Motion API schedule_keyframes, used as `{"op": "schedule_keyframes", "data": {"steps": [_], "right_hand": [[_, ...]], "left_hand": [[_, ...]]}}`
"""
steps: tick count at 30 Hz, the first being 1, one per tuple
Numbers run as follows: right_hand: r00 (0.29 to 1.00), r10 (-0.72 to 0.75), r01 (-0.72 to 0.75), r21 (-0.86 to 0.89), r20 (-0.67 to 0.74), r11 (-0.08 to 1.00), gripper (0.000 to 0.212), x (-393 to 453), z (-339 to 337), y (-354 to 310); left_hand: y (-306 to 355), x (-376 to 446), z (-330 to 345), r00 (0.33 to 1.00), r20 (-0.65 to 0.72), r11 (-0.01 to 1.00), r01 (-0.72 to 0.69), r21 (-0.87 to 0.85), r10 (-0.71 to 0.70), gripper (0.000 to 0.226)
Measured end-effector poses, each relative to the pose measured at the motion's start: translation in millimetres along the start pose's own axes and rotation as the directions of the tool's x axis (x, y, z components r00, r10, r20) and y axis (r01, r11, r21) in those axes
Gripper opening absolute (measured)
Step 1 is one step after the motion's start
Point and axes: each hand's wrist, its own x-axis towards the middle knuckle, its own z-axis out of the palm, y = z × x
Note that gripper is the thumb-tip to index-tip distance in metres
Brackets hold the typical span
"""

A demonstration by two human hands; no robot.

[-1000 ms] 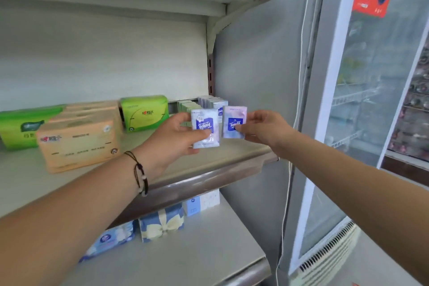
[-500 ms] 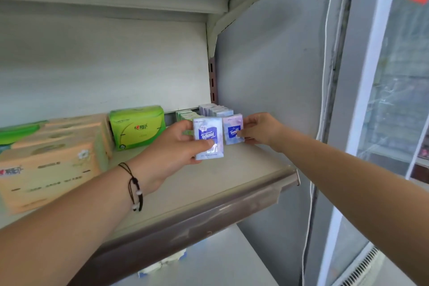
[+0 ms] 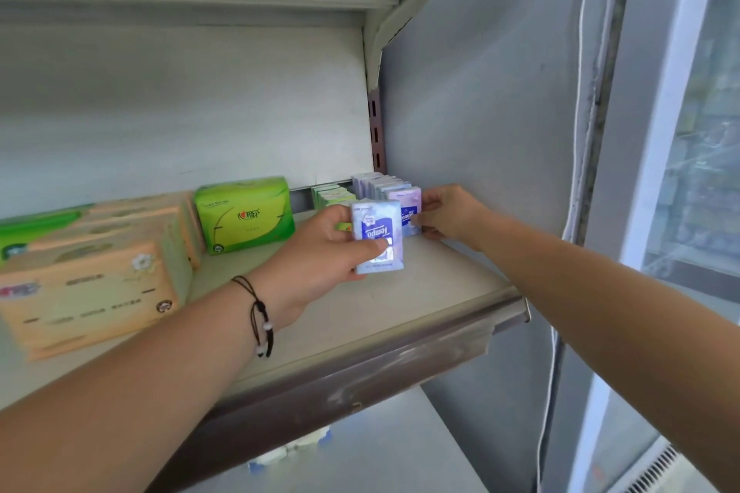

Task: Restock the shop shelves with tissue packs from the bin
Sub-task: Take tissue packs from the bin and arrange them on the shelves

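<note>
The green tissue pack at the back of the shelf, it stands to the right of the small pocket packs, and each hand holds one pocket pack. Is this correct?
Not quite. In the head view the green tissue pack stands to the left of the small pocket packs, not the right. The rest holds: the left hand and the right hand each hold one pocket pack.

blue Tempo pack [image 3: 377, 236] upright, above shelf [image 3: 400, 304] | lilac pack [image 3: 407, 210] fronting rear row

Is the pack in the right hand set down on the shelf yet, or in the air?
Apparently set down: the purple pack stands upright at the row's front, bottom edge at the shelf, right hand pinching it.
</note>
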Motion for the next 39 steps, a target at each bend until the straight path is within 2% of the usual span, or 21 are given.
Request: {"op": "schedule_keyframes", "data": {"steps": [7,14,23,27,28,30,31,34,36,39], "right_hand": [[1.000,-0.004,0.003,-0.061,-0.001,0.998,0.018,13,2,2],[0.996,-0.022,0.004,-0.211,-0.084,0.978,0.015,25,8,11],[0.996,0.000,-0.019,-0.204,-0.089,0.979,0.029,17,2,12],[0.996,0.004,-0.023,-0.209,-0.090,0.978,0.022,15,1,12],[0.996,0.005,-0.023,-0.200,-0.091,0.979,0.024,13,1,10],[0.995,0.040,-0.054,-0.147,-0.096,0.988,0.055,7,1,5],[0.993,0.064,-0.074,-0.106,-0.099,0.992,0.062,3,1,2],[0.990,0.090,-0.090,0.010,-0.112,0.996,0.051,-12,-5,-6],[0.990,0.061,-0.049,0.092,-0.125,0.995,0.048,-25,-13,-17],[0.998,0.001,0.013,0.245,-0.057,0.969,0.030,-53,-27,-38]], "left_hand": [[-1,7,5,1.000,-0.001,1.000,0.003,0.001,-0.003,0.032],[-7,14,10,1.000,-0.010,1.000,0.022,-0.008,-0.022,0.030],[-6,16,9,0.999,-0.035,0.999,0.038,-0.007,-0.038,0.032],[-6,16,12,0.999,-0.039,0.999,0.038,-0.003,-0.038,0.033],[-6,15,12,0.999,-0.037,0.999,0.037,-0.004,-0.037,0.033],[-7,15,12,0.999,-0.036,0.999,0.036,-0.008,-0.036,0.032],[-7,14,12,0.999,-0.038,0.999,0.034,-0.009,-0.035,0.031],[-6,16,10,0.998,-0.053,0.999,0.024,-0.023,-0.025,0.030],[-5,17,9,0.998,-0.060,0.999,0.010,-0.045,-0.013,0.027],[-2,19,8,0.997,-0.072,0.996,-0.022,-0.083,0.016,0.020]]}}
